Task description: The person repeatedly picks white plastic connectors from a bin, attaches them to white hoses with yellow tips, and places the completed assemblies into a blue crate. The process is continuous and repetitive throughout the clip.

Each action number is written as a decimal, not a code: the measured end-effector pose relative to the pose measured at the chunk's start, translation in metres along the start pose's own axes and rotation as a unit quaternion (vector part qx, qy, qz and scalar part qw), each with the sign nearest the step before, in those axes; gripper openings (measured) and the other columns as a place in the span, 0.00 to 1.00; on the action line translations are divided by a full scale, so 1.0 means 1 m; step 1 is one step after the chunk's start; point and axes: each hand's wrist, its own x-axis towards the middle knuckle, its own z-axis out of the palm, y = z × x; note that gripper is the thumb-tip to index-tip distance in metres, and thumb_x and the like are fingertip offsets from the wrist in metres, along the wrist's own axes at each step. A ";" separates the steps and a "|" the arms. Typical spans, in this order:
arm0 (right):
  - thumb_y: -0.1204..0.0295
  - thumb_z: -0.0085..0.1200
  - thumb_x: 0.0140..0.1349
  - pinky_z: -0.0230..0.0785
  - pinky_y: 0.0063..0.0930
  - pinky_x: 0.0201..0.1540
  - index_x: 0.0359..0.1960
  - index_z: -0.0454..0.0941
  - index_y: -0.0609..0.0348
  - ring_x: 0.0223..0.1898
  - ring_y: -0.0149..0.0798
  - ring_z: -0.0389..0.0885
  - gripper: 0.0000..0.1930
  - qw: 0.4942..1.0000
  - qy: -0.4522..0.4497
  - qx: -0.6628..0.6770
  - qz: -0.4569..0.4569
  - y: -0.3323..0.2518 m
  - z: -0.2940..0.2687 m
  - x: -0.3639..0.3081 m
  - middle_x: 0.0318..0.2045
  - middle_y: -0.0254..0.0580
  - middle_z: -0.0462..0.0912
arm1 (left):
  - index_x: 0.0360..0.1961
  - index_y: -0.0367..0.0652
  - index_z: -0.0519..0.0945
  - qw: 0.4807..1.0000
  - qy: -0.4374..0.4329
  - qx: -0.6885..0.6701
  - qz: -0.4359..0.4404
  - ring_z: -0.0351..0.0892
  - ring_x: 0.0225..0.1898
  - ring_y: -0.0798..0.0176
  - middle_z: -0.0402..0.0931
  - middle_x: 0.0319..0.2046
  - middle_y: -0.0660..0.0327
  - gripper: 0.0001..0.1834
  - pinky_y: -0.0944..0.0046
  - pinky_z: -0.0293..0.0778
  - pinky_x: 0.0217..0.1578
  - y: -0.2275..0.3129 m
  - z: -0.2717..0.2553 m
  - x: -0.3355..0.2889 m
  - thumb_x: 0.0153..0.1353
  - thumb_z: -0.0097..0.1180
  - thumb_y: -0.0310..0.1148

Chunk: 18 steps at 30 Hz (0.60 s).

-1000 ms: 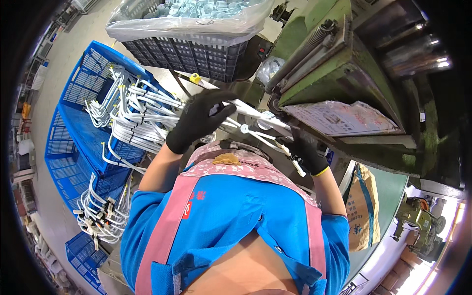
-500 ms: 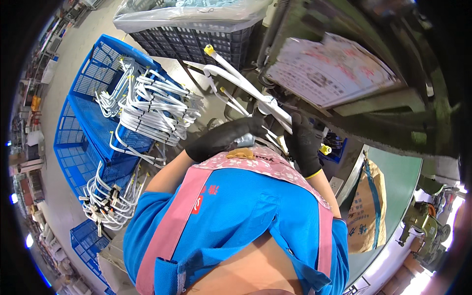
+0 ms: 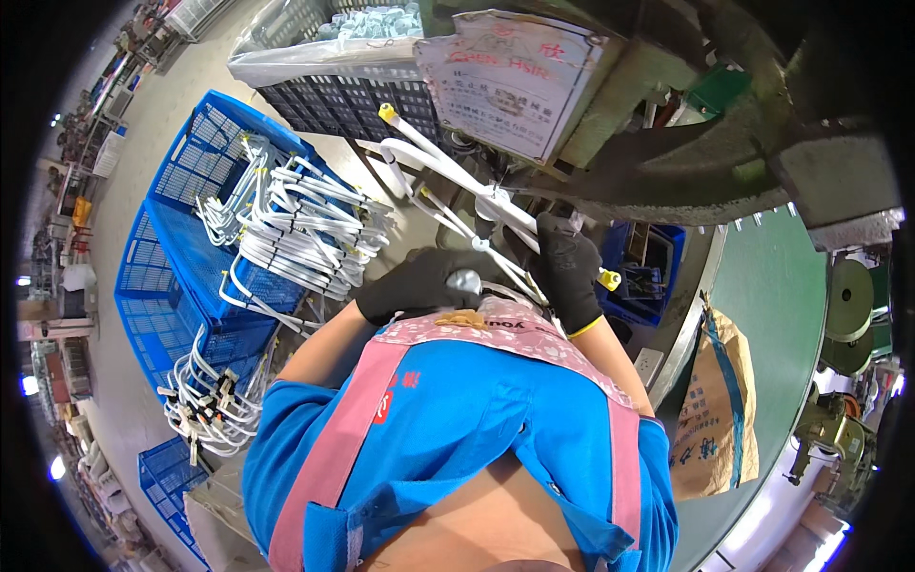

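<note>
My right hand (image 3: 569,272), in a black glove, is closed around white bent tubes (image 3: 456,174) that slant up to the left. Yellow caps sit on their ends, one at the upper left and a yellow cap (image 3: 610,279) beside my right hand. A white clip (image 3: 493,203) wraps the upper tube, and another small white clip (image 3: 480,244) sits on a lower one. My left hand (image 3: 424,283), also gloved in black, is curled in front of the apron, apart from the tubes. A silvery rounded piece (image 3: 464,281) shows at its fingers; its kind is unclear.
To the left, blue crates (image 3: 157,276) hold bundled white bent tubes (image 3: 305,224). A black crate (image 3: 324,95) with pale blue pieces stands beyond. Green machinery (image 3: 686,181) overhangs the far right. A blue bin (image 3: 643,272), a green tabletop (image 3: 772,315) and a brown sack (image 3: 715,410) lie to the right.
My left hand has drawn back from the tubes, and a small clip on a lower tube now shows. My right hand keeps its hold. The view has shifted, showing more of the machine.
</note>
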 end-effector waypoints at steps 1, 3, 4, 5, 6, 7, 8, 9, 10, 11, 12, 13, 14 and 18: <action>0.64 0.62 0.45 0.72 0.40 0.29 0.32 0.78 0.55 0.26 0.47 0.81 0.13 1.000 0.009 -0.005 -0.019 -0.001 0.000 0.000 0.28 0.43 0.79 | 0.59 0.44 0.71 0.988 0.074 -0.137 -0.022 0.81 0.42 0.62 0.80 0.44 0.55 0.27 0.65 0.75 0.46 0.000 0.001 0.006 0.57 0.59 0.30; 0.63 0.62 0.45 0.72 0.40 0.29 0.28 0.78 0.55 0.28 0.46 0.81 0.12 1.000 -0.001 -0.003 0.021 -0.001 -0.002 0.001 0.29 0.40 0.79 | 0.61 0.41 0.68 0.972 0.079 -0.212 -0.053 0.80 0.38 0.64 0.81 0.40 0.54 0.28 0.67 0.76 0.41 -0.002 0.006 0.015 0.58 0.58 0.29; 0.64 0.62 0.45 0.72 0.40 0.29 0.28 0.79 0.54 0.29 0.46 0.81 0.11 1.000 0.011 -0.002 0.001 -0.001 -0.003 0.000 0.30 0.40 0.79 | 0.60 0.40 0.68 0.972 0.036 -0.230 -0.026 0.81 0.34 0.63 0.82 0.37 0.53 0.28 0.66 0.76 0.36 -0.004 0.008 0.021 0.59 0.57 0.31; 0.64 0.63 0.45 0.73 0.39 0.29 0.28 0.79 0.54 0.29 0.46 0.81 0.11 1.000 0.021 -0.001 -0.019 -0.001 -0.004 0.000 0.30 0.40 0.79 | 0.57 0.38 0.70 0.989 -0.060 -0.117 0.065 0.79 0.36 0.66 0.81 0.34 0.54 0.23 0.67 0.75 0.36 -0.004 0.020 0.029 0.61 0.55 0.32; 0.64 0.63 0.44 0.73 0.39 0.29 0.28 0.80 0.53 0.29 0.46 0.81 0.11 0.999 0.030 -0.002 -0.041 -0.001 -0.005 0.000 0.31 0.40 0.79 | 0.55 0.38 0.72 0.982 -0.130 -0.106 0.089 0.79 0.37 0.66 0.80 0.35 0.56 0.21 0.66 0.74 0.38 -0.005 0.029 0.036 0.61 0.55 0.33; 0.64 0.62 0.44 0.73 0.39 0.29 0.28 0.80 0.52 0.29 0.45 0.81 0.10 0.999 0.025 -0.002 -0.034 -0.001 -0.005 -0.001 0.31 0.41 0.78 | 0.53 0.39 0.74 0.977 -0.139 -0.129 0.097 0.78 0.37 0.66 0.80 0.36 0.58 0.19 0.65 0.73 0.39 -0.007 0.037 0.043 0.62 0.54 0.34; 0.64 0.62 0.44 0.73 0.39 0.29 0.29 0.81 0.52 0.29 0.45 0.81 0.10 0.999 0.018 0.000 -0.028 0.000 -0.006 -0.001 0.31 0.42 0.78 | 0.53 0.40 0.75 0.983 -0.154 -0.102 0.015 0.80 0.40 0.63 0.81 0.41 0.57 0.19 0.63 0.74 0.44 -0.012 0.042 0.044 0.61 0.54 0.35; 0.64 0.62 0.44 0.73 0.39 0.29 0.29 0.81 0.51 0.29 0.45 0.81 0.10 1.000 0.009 0.002 -0.026 0.000 -0.006 -0.001 0.32 0.42 0.78 | 0.53 0.38 0.75 0.973 -0.139 -0.182 -0.017 0.79 0.39 0.64 0.81 0.39 0.57 0.19 0.64 0.73 0.43 -0.020 0.041 0.043 0.61 0.53 0.33; 0.64 0.62 0.45 0.72 0.39 0.29 0.29 0.81 0.50 0.29 0.45 0.80 0.10 0.999 0.006 -0.014 -0.029 0.001 -0.006 -0.001 0.32 0.42 0.78 | 0.53 0.37 0.74 0.955 -0.128 -0.264 -0.053 0.78 0.39 0.65 0.80 0.37 0.57 0.19 0.65 0.73 0.41 -0.030 0.038 0.040 0.61 0.52 0.32; 0.64 0.62 0.45 0.72 0.39 0.29 0.29 0.81 0.49 0.29 0.44 0.80 0.10 0.999 -0.004 -0.030 -0.036 0.001 -0.006 -0.001 0.32 0.42 0.78 | 0.53 0.35 0.74 0.978 -0.044 -0.188 0.083 0.76 0.37 0.70 0.78 0.33 0.58 0.19 0.69 0.73 0.37 -0.041 0.035 0.035 0.61 0.50 0.28; 0.64 0.62 0.45 0.72 0.40 0.29 0.29 0.81 0.49 0.30 0.44 0.80 0.09 0.998 -0.013 -0.044 -0.043 0.001 -0.006 -0.001 0.32 0.42 0.77 | 0.54 0.34 0.73 0.986 0.087 -0.136 0.046 0.75 0.35 0.73 0.77 0.33 0.61 0.19 0.71 0.72 0.35 -0.052 0.033 0.029 0.61 0.49 0.26; 0.66 0.62 0.44 0.69 0.41 0.27 0.33 0.72 0.49 0.31 0.50 0.79 0.15 0.998 0.014 -0.033 -0.049 0.002 -0.006 -0.001 0.28 0.44 0.78 | 0.54 0.35 0.73 0.974 0.116 -0.188 -0.046 0.74 0.36 0.74 0.77 0.33 0.64 0.19 0.72 0.72 0.37 -0.065 0.023 0.021 0.61 0.50 0.26; 0.71 0.59 0.43 0.70 0.41 0.28 0.34 0.72 0.48 0.31 0.49 0.79 0.14 0.998 0.030 -0.007 -0.053 0.002 -0.005 -0.001 0.27 0.42 0.77 | 0.46 0.33 0.77 0.962 0.155 -0.202 -0.104 0.79 0.37 0.65 0.81 0.35 0.55 0.21 0.67 0.74 0.38 -0.078 0.012 0.019 0.57 0.61 0.37; 0.73 0.57 0.43 0.69 0.40 0.27 0.34 0.73 0.48 0.30 0.49 0.77 0.14 0.991 0.107 -0.005 -0.079 0.000 -0.004 0.000 0.27 0.41 0.77 | 0.48 0.38 0.77 0.894 0.235 -0.370 -0.096 0.71 0.35 0.76 0.77 0.35 0.67 0.15 0.73 0.69 0.37 -0.101 0.006 -0.007 0.61 0.59 0.31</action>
